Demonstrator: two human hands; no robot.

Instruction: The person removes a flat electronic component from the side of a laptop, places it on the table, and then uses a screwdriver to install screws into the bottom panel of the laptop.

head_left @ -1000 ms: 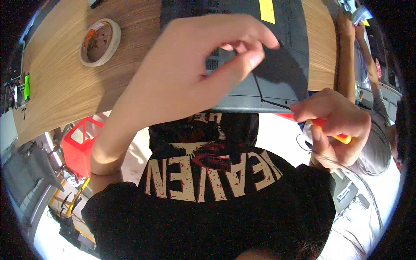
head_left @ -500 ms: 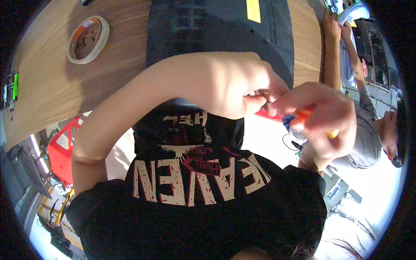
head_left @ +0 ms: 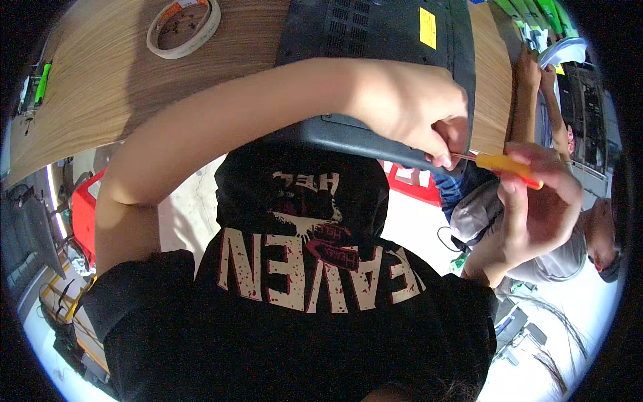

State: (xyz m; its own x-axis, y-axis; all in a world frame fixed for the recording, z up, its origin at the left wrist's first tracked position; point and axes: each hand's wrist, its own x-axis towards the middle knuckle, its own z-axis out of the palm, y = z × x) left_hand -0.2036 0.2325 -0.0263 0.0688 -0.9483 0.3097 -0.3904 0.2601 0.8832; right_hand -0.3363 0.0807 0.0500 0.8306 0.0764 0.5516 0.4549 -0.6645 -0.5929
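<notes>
- wooden tabletop [head_left: 84, 110] ahead of you; how much room does it leave your hands?
- bare wood opens wide on your left, but only a narrow strip shows right of the black laptop [head_left: 395, 40]. its underside faces up, and its near edge lies along your side of the table.
- and your hands?
- your right hand [head_left: 544, 204] is partly curled, thumb and fingers grasping the yellow and red handle of a screwdriver [head_left: 502, 164]. your left hand [head_left: 418, 107] is folded in at the laptop's near right corner, thumb and fingertips at the end of the thin shaft. whether they pinch the tip or some small part, you can't tell from here.
- so the screwdriver lies sideways?
- yes, tip toward your left fingers, handle sticking out right of the corner.
- what sits further out?
- a yellow label [head_left: 427, 29] on the laptop, then a tape roll [head_left: 184, 51] to your left. beyond the strip on your right, another person's forearms [head_left: 526, 110] reach up the edge.
</notes>
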